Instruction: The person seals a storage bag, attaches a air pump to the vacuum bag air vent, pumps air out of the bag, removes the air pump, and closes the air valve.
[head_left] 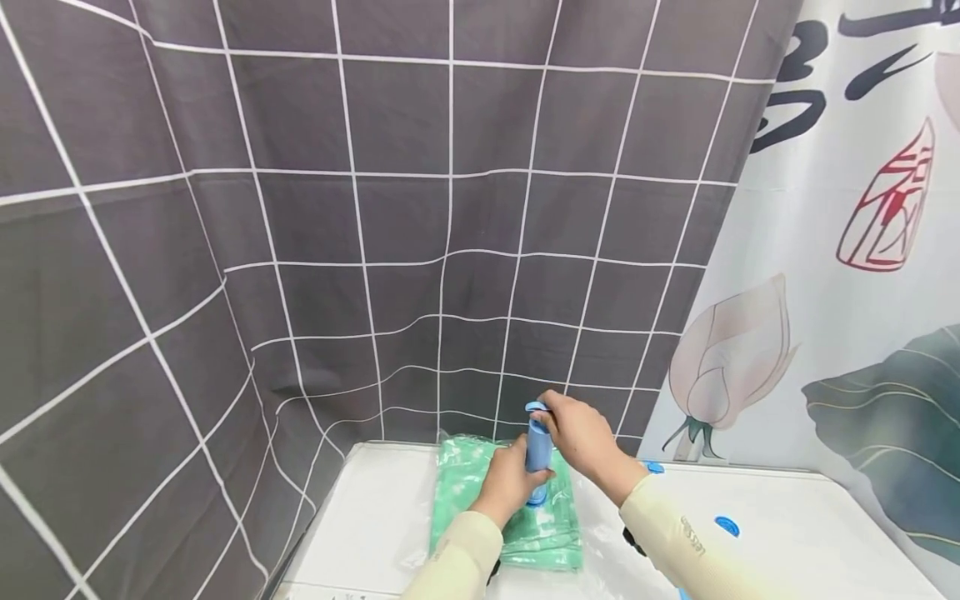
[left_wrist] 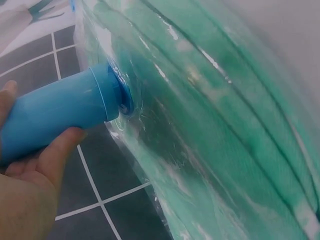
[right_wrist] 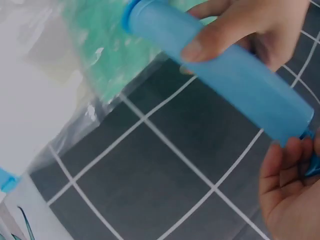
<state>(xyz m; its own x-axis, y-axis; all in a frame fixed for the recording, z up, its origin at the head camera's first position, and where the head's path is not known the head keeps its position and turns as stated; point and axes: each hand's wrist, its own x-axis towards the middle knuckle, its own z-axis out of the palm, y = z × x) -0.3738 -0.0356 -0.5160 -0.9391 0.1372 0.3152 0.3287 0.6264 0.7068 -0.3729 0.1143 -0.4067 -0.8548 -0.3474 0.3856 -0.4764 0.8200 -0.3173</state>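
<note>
A blue hand pump (head_left: 538, 450) stands upright over the round blue valve (left_wrist: 127, 97) of a clear plastic bag with folded green cloth (head_left: 468, 479) inside. My left hand (head_left: 507, 478) grips the lower part of the pump's barrel; in the left wrist view the thumb lies along it. At the top, my right hand (head_left: 587, 433) holds the pump's handle (head_left: 536, 407) with curled fingers. Only a short gap shows between handle and barrel in the head view. In the right wrist view the handle is partly hidden behind the right fingers (right_wrist: 292, 155).
The bag lies on a white tabletop (head_left: 367, 504), its clear margin spreading right. Small blue plastic pieces, one a half-round (head_left: 727, 525) and another near the back edge (head_left: 654, 467), lie to the right. A dark gridded curtain (head_left: 480, 217) hangs behind and to the left.
</note>
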